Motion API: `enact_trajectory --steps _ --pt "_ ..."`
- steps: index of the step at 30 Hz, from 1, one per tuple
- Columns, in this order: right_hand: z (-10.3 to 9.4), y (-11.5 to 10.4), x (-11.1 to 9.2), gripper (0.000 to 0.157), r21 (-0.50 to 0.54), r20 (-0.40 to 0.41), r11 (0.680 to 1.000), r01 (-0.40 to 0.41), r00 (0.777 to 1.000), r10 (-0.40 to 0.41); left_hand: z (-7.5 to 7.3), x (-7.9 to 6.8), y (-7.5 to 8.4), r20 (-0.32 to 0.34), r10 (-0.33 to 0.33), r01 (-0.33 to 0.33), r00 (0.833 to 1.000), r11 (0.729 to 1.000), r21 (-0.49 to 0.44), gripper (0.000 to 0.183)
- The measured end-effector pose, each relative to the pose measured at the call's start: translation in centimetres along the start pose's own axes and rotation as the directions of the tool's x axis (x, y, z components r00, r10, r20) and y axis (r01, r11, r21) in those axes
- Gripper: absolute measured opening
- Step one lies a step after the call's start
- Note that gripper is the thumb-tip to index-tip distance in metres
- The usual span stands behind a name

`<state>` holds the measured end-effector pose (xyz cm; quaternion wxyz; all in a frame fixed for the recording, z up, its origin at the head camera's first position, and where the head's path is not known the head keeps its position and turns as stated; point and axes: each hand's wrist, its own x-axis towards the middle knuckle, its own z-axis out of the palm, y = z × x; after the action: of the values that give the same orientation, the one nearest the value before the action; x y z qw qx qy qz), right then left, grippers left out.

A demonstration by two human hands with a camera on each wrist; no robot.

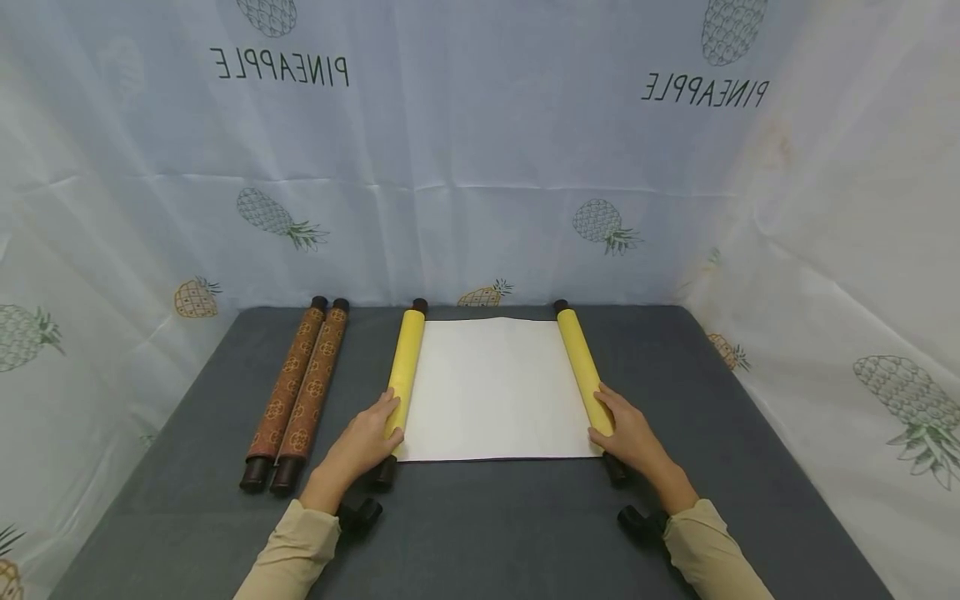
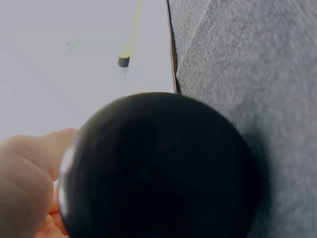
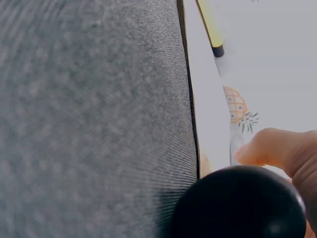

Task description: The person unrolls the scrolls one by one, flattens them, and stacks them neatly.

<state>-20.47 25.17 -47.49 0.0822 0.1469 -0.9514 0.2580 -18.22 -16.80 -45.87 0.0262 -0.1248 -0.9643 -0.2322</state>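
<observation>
A partly unrolled scroll lies on the table, its white sheet [image 1: 495, 392] between a left yellow roll [image 1: 407, 350] and a right yellow roll [image 1: 581, 354], both with black end knobs. My left hand [image 1: 360, 440] grips the near part of the left roll, thumb on the inner side. The right hand [image 1: 632, 435] holds the near part of the right roll the same way. A black knob [image 2: 158, 168] fills much of the left wrist view and hides most of that hand. In the right wrist view another knob [image 3: 242, 206] sits below the thumb [image 3: 277, 148].
Two rolled brown patterned scrolls [image 1: 288, 379] [image 1: 315, 383] with dark ends lie side by side, left of the left hand. The dark grey table [image 1: 495, 533] ends at a white pineapple-print curtain [image 1: 480, 167], which also hangs along both sides.
</observation>
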Motion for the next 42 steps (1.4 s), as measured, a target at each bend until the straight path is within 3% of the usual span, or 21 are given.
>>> enact_trajectory --steps 16,30,42 --pt "-0.3 0.1 -0.1 0.062 -0.015 -0.036 1.000 -0.006 0.999 0.006 -0.7 0.2 -0.2 -0.009 -0.029 0.029 1.000 0.999 0.040 0.054" --pt "-0.7 0.2 -0.2 0.062 -0.004 -0.038 1.000 0.005 0.999 -0.006 -1.4 0.3 0.1 0.030 -0.088 0.087 0.996 0.995 0.047 0.053" --pt "-0.4 0.6 -0.2 0.054 -0.025 -0.088 0.997 0.069 0.994 -0.071 -1.7 0.0 -0.2 0.028 -0.101 0.100 0.994 0.994 0.046 0.046"
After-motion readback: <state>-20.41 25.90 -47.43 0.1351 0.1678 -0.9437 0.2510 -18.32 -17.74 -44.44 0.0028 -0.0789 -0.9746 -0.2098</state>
